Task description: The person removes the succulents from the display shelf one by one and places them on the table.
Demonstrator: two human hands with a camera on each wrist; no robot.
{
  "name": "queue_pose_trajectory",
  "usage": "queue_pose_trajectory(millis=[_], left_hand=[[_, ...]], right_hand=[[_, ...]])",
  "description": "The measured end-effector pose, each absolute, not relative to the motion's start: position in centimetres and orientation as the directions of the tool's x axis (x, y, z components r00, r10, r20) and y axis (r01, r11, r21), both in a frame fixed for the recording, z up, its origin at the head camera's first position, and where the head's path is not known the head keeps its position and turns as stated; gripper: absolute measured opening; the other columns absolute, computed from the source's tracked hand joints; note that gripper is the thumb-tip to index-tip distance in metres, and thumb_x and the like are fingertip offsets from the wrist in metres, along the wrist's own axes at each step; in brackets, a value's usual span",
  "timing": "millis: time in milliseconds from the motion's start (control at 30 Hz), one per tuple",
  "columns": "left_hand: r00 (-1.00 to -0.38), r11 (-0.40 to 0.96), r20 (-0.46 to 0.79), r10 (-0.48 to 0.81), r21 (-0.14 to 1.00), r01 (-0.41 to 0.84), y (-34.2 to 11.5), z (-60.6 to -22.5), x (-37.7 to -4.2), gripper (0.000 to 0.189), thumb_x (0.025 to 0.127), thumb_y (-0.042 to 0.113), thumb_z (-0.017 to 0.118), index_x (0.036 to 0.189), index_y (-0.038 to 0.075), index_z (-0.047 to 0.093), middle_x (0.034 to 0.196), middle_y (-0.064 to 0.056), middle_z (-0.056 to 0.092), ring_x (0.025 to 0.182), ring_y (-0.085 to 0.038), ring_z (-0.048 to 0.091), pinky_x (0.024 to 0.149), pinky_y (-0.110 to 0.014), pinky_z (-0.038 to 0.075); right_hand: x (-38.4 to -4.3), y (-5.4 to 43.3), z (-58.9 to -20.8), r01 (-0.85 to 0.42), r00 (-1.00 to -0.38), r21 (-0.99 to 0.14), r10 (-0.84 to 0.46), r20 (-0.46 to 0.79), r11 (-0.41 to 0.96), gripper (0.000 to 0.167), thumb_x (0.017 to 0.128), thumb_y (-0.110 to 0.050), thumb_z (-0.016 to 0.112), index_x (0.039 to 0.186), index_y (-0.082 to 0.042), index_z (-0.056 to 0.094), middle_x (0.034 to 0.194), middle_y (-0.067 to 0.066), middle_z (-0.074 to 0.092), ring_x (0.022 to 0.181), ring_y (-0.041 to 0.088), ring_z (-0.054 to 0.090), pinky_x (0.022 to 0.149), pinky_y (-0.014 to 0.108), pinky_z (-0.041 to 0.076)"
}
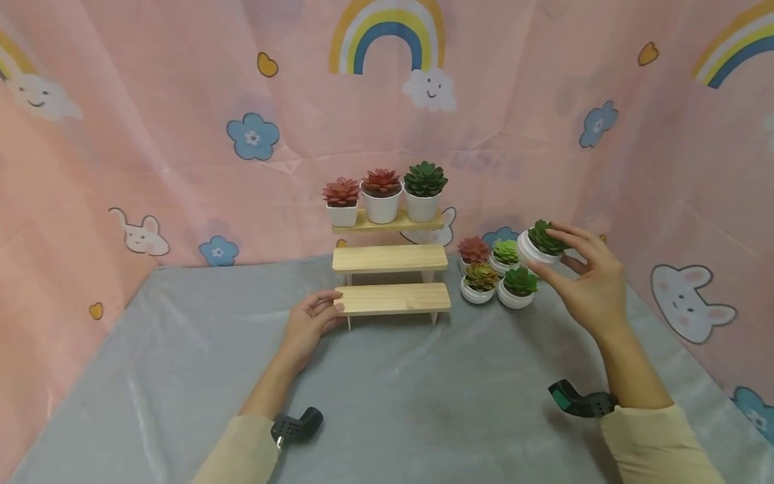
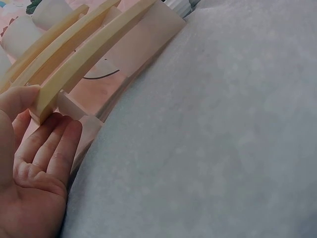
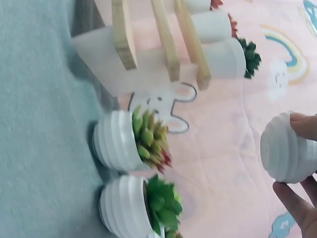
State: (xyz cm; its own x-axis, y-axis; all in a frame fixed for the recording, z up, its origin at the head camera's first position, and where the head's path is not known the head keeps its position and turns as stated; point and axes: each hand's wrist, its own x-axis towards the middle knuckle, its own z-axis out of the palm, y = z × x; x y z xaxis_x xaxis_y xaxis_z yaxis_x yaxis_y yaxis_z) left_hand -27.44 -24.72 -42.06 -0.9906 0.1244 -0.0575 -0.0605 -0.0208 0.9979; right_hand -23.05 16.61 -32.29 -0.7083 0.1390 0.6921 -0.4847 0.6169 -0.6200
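Observation:
My right hand [image 1: 595,286] holds a green potted succulent [image 1: 535,249] in the air above the other small pots; its ribbed white pot [image 3: 287,151] shows in the right wrist view. With thumb above and fingers below, my left hand [image 1: 308,326] pinches the left end of the lowest step of a three-tier wooden display stand [image 1: 393,298]. On the top step stand a pink-red succulent [image 1: 341,202], a darker red succulent [image 1: 381,195] and a dark green succulent [image 1: 425,190], all in white pots.
Right of the stand, several small potted succulents cluster on the grey cloth [image 1: 387,403]: a yellowish one [image 1: 480,282], a green one [image 1: 517,288], a light green one [image 1: 504,255] and a reddish one [image 1: 474,252]. A pink patterned curtain [image 1: 181,168] hangs behind.

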Motion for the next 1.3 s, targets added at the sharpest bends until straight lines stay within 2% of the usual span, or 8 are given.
queue_pose_trajectory(millis=[233, 367, 467, 600, 833, 1133, 1300], left_hand=[[-0.991, -0.021, -0.055, 0.124, 0.998, -0.058, -25.0, -41.9, -27.4, 0.035, 0.097, 0.006, 0.064, 0.129, -0.004, 0.058, 0.139, -0.025, 0.061, 0.106, -0.014, 0.072, 0.094, -0.029, 0.061], [-0.992, -0.008, -0.059, 0.115, 0.998, -0.06, -25.2, -41.9, -27.4, 0.036, 0.097, 0.007, 0.064, 0.13, -0.004, 0.058, 0.14, -0.025, 0.061, 0.107, -0.015, 0.072, 0.094, -0.028, 0.061], [-0.992, 0.007, -0.062, 0.112, 0.998, -0.061, -25.4, -41.9, -27.3, 0.036, 0.097, 0.008, 0.064, 0.13, -0.004, 0.058, 0.14, -0.025, 0.06, 0.108, -0.015, 0.072, 0.095, -0.028, 0.061], [-0.991, 0.019, -0.063, 0.115, 0.998, -0.061, -25.4, -41.9, -27.3, 0.037, 0.098, 0.01, 0.064, 0.131, -0.003, 0.057, 0.14, -0.025, 0.06, 0.108, -0.014, 0.072, 0.096, -0.028, 0.06], [-0.991, 0.002, -0.063, 0.12, 0.998, -0.063, -25.3, -42.1, -27.4, 0.036, 0.097, 0.008, 0.064, 0.13, -0.004, 0.058, 0.139, -0.026, 0.061, 0.103, -0.008, 0.072, 0.095, -0.028, 0.061], [-0.99, 0.001, -0.068, 0.126, 0.998, -0.068, -25.0, -42.2, -27.5, 0.036, 0.097, 0.01, 0.065, 0.131, -0.003, 0.058, 0.14, -0.025, 0.06, 0.105, -0.009, 0.072, 0.096, -0.028, 0.06], [-0.989, 0.003, -0.068, 0.129, 0.998, -0.068, -24.8, -42.2, -27.5, 0.036, 0.097, 0.01, 0.065, 0.131, -0.003, 0.058, 0.14, -0.024, 0.06, 0.107, -0.011, 0.071, 0.096, -0.029, 0.06]], right_hand=[[-23.2, 19.3, -32.6, -0.455, -0.72, -0.656, 0.185, 0.669, 0.603, 0.055, 0.072, 0.016, 0.082, 0.123, 0.001, 0.07, 0.132, -0.012, 0.063, 0.119, -0.004, 0.057, 0.088, -0.001, 0.049], [-23.6, 20.6, -33.4, -0.371, -0.757, -0.694, 0.231, 0.61, 0.617, 0.053, 0.073, 0.01, 0.084, 0.124, -0.001, 0.07, 0.13, -0.015, 0.062, 0.119, -0.007, 0.055, 0.086, -0.002, 0.048], [-23.9, 21.4, -34.5, -0.299, -0.797, -0.708, 0.24, 0.554, 0.64, 0.053, 0.076, 0.003, 0.085, 0.126, -0.004, 0.07, 0.132, -0.014, 0.061, 0.123, -0.009, 0.05, 0.085, -0.004, 0.046], [-24.3, 22.3, -36.0, -0.269, -0.836, -0.716, 0.213, 0.506, 0.644, 0.051, 0.078, -0.002, 0.085, 0.127, -0.003, 0.069, 0.133, -0.014, 0.06, 0.125, -0.01, 0.046, 0.085, -0.005, 0.045], [-24.4, 23.4, -37.9, -0.235, -0.863, -0.716, 0.199, 0.465, 0.657, 0.05, 0.079, -0.007, 0.086, 0.126, -0.006, 0.07, 0.133, -0.009, 0.061, 0.119, -0.017, 0.044, 0.082, -0.005, 0.044], [-24.4, 24.3, -39.4, -0.233, -0.863, -0.704, 0.192, 0.468, 0.67, 0.05, 0.077, -0.007, 0.087, 0.124, -0.005, 0.07, 0.122, -0.03, 0.055, 0.113, -0.02, 0.046, 0.08, -0.006, 0.044], [-24.3, 24.6, -40.2, -0.223, -0.877, -0.696, 0.17, 0.448, 0.682, 0.05, 0.077, -0.009, 0.088, 0.123, -0.002, 0.07, 0.127, -0.021, 0.059, 0.113, -0.022, 0.042, 0.081, -0.006, 0.043]])
